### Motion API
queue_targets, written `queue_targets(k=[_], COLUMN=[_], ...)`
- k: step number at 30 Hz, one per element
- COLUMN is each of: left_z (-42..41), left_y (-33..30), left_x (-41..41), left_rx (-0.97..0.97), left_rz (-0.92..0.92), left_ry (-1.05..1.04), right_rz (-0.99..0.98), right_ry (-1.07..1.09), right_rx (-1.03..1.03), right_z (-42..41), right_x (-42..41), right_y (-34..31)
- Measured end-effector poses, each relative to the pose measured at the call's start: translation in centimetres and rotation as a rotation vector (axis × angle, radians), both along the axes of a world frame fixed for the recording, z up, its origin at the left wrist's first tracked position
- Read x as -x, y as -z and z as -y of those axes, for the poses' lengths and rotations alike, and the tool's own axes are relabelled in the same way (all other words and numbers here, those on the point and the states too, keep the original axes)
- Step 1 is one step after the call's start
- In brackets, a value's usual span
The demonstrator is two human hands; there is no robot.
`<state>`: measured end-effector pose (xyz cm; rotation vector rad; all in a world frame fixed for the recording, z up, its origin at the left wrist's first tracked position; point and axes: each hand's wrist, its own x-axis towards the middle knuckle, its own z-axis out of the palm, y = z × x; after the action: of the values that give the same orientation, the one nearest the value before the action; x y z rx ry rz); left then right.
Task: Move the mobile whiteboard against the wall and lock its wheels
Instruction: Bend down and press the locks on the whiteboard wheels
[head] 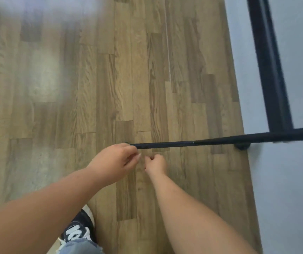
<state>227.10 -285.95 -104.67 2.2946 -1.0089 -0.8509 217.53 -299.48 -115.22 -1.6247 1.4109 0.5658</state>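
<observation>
The whiteboard's black frame stands at the right: an upright post [267,70] rises in front of the pale wall [293,180], and a base bar [192,143] runs left from it low over the floor. A black caster [242,146] sits under the bar beside the wall. My left hand [114,160] lies over the bar's near end with fingers bent and pinched, and whatever is under that end is hidden. My right hand [156,163] is just below the bar, close to the left fingertips, with its fingers curled in and nothing visible in it.
Wood-plank floor [92,88] fills the left and middle, with a bright blurred patch at the top left. My shoe [79,230] with white laces and a frayed jeans hem show at the bottom left.
</observation>
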Motion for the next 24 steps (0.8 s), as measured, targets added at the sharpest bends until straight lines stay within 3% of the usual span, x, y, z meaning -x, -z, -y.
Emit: queue_targets(k=[6,12,18,24], left_z=[8.9,15.9,17.9,17.3], left_y=[-1.3,-1.4,-0.8,0.4], left_x=[4.8,9.5,10.6,9.5], left_rx=[0.157,0.149,0.174,0.159], left_rz=[-0.026,-0.043,-0.054,-0.043], left_ry=[0.168,0.359,0.398,0.338], right_rz=[0.029,-0.031,-0.199,-0.284], right_ry=[0.146,0.242,0.19,0.116], right_rx=[0.255,0.392,0.387,0.341], right_z=[10.4,21.4,27.7,27.0], right_x=[4.9,10.3,10.8,9.7], right_y=[-4.0,-5.7,-3.4,-1.7])
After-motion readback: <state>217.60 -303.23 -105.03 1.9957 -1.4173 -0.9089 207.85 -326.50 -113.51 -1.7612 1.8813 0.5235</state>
